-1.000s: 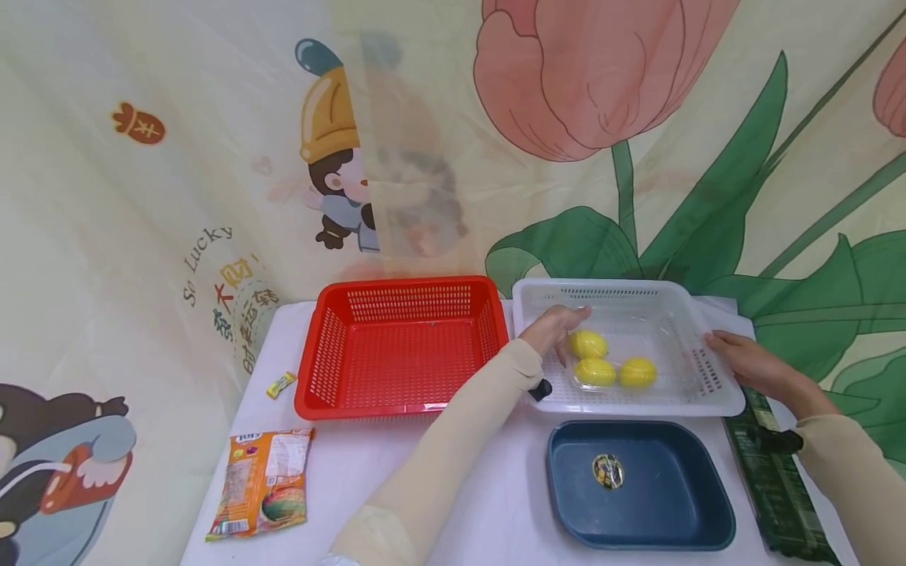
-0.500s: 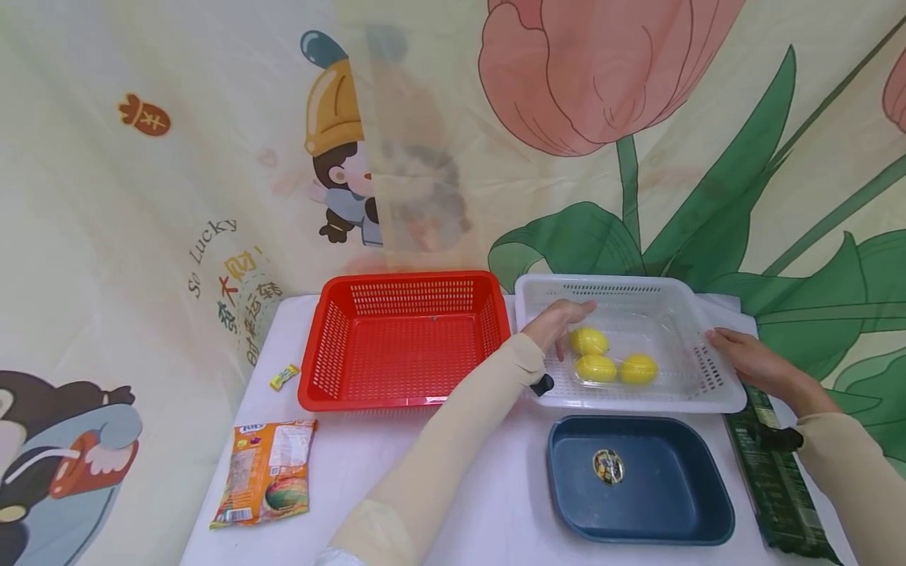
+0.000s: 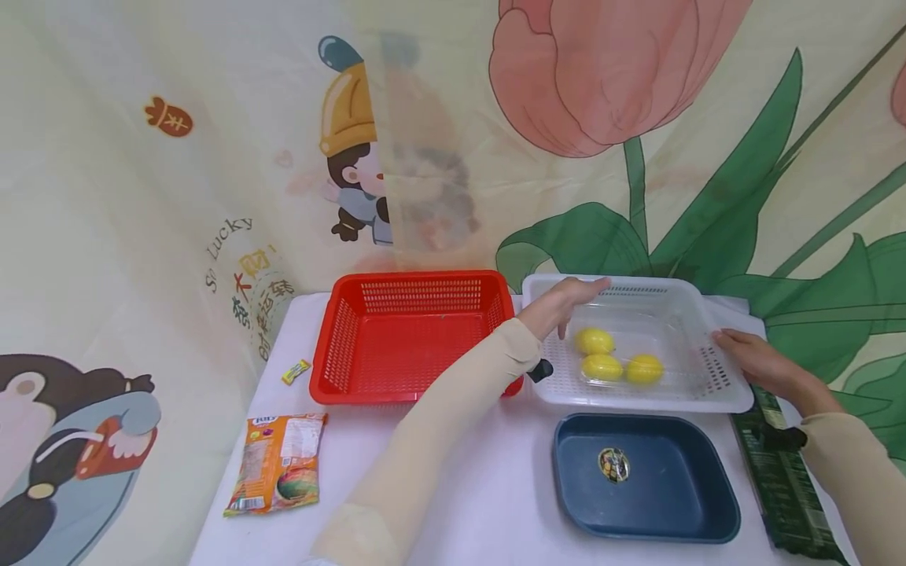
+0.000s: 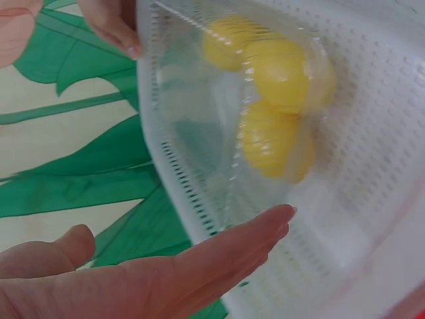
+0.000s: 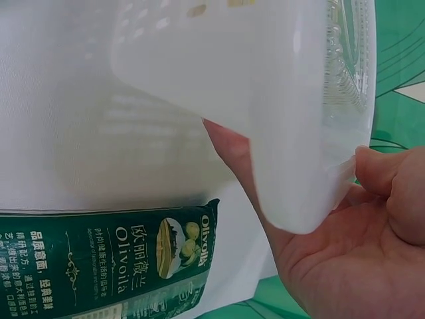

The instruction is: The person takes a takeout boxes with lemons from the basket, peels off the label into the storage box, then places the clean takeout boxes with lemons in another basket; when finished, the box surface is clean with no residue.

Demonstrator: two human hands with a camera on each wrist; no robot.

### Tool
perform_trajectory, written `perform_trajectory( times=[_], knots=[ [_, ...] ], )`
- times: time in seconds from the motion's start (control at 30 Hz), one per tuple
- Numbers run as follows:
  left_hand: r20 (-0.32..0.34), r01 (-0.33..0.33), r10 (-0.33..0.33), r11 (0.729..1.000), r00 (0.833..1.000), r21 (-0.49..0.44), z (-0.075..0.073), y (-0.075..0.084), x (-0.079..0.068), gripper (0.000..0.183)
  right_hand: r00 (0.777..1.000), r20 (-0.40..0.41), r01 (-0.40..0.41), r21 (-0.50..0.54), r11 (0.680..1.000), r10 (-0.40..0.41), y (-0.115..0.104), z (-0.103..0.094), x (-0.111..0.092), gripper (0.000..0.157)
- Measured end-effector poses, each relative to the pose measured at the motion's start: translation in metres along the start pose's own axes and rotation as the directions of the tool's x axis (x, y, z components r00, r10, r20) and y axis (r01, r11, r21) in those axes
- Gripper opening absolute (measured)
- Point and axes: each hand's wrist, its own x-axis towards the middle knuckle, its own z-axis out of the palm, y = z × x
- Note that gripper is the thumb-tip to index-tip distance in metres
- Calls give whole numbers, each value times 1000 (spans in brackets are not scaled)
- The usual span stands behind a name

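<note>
In the head view, a white perforated plastic basket (image 3: 640, 404) stands at the right back of the table. Inside lies a clear plastic box (image 3: 658, 334) with three lemons (image 3: 594, 341); in the left wrist view the lemons (image 4: 279, 73) show through its ribbed plastic. My left hand (image 3: 562, 304) hovers over the basket's left back part, fingers straight and holding nothing; the left wrist view has this hand (image 4: 179, 276) apart from the lemons. My right hand (image 3: 764, 363) grips the basket's right rim. In the right wrist view, thumb and fingers of this hand (image 5: 358, 252) lie either side of the rim.
Left of the white basket is a red basket (image 3: 410, 393). A dark blue tray (image 3: 665, 491) with a round sticker stands in front. The green Olivoila packet (image 3: 789, 479) lies at right. An orange snack bag (image 3: 279, 464) and small yellow wrapped candy (image 3: 296, 371) lie at left.
My left hand has moved up and back from beside the lemons towards the basket's back rim. My right hand keeps its hold on the rim. The head view has shifted slightly.
</note>
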Motion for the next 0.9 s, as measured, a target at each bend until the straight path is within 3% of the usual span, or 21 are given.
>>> perform_trajectory(
  times=[0.17,0.37,0.63,0.8,0.9],
  knots=[
    [-49,-126,130,990,990,71,-12,8,-23,80,1000,9,15,11,1000,-15,2,-1,-2,68],
    [-79,-342,353,931,932,124,-36,11,-62,88,1000,-1,14,-13,1000,-14,2,-2,-1,67],
    [-85,-411,434,889,897,203,-80,0,-107,89,1000,-8,-4,-50,999,4,0,-3,1,68],
    [-141,-433,476,864,868,256,-115,-25,-130,90,999,-30,-14,-46,999,13,0,0,0,71],
    [-202,-451,516,843,832,294,-135,-48,-140,90,999,-32,-13,-49,999,12,0,1,0,72]
  ],
)
